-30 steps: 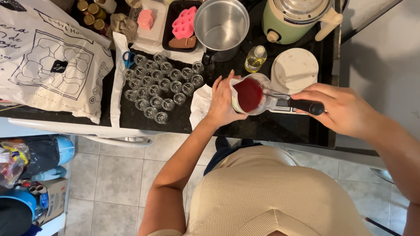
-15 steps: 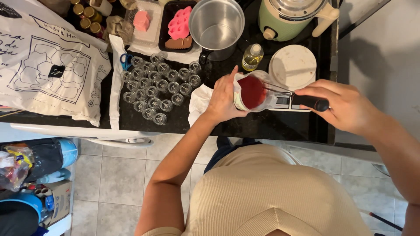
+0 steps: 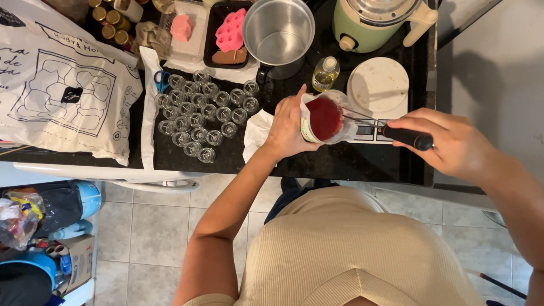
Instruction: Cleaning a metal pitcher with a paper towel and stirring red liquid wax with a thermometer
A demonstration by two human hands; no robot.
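My left hand wraps around a clear measuring cup filled with dark red liquid, tilted toward me above the dark countertop. My right hand grips the black handle of a wire whisk whose metal end reaches into the red liquid. The cup sits next to a small kitchen scale with a round white platform. Left of my left hand stands a cluster of several small empty glass jars.
A steel pot, a green electric kettle, a small oil bottle, pink moulds on a tray, blue scissors and a large white printed bag crowd the counter. A crumpled white paper lies by the cup. Tiled floor below.
My right hand and the whisk handle shifted slightly right and down while the whisk end stays in the red liquid. The left hand keeps holding the cup.
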